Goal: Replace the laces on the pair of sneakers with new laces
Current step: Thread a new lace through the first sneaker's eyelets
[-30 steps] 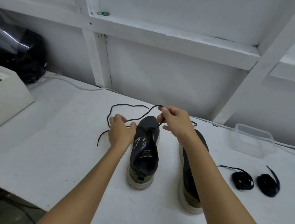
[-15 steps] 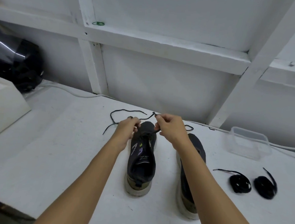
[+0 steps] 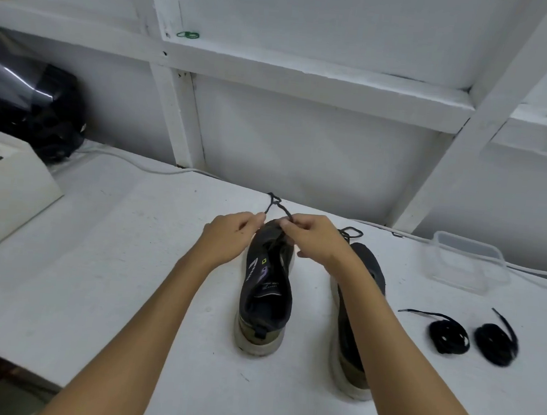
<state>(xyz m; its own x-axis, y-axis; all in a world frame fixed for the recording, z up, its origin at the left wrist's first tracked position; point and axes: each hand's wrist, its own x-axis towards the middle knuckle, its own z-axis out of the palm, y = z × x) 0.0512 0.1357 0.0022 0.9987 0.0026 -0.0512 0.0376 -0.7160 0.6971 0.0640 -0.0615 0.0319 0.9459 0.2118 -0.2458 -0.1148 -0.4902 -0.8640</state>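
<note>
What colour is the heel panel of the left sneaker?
Olive green heel panel, seen in the head view.

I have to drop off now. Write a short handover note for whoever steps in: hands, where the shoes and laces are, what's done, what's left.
Left hand: pinching one end of the thin black lace at the toe of the left dark sneaker with olive heel.
Right hand: pinching the same lace's other part.
Right dark sneaker: beside it, partly hidden by the forearm; a lace loop shows beyond its toe.
Two coiled black laces: on the white table, right of the shoes, untouched.
Done: left sneaker's lace mostly out.
Left: finish pulling it, unlace the right, thread both new laces.
</note>
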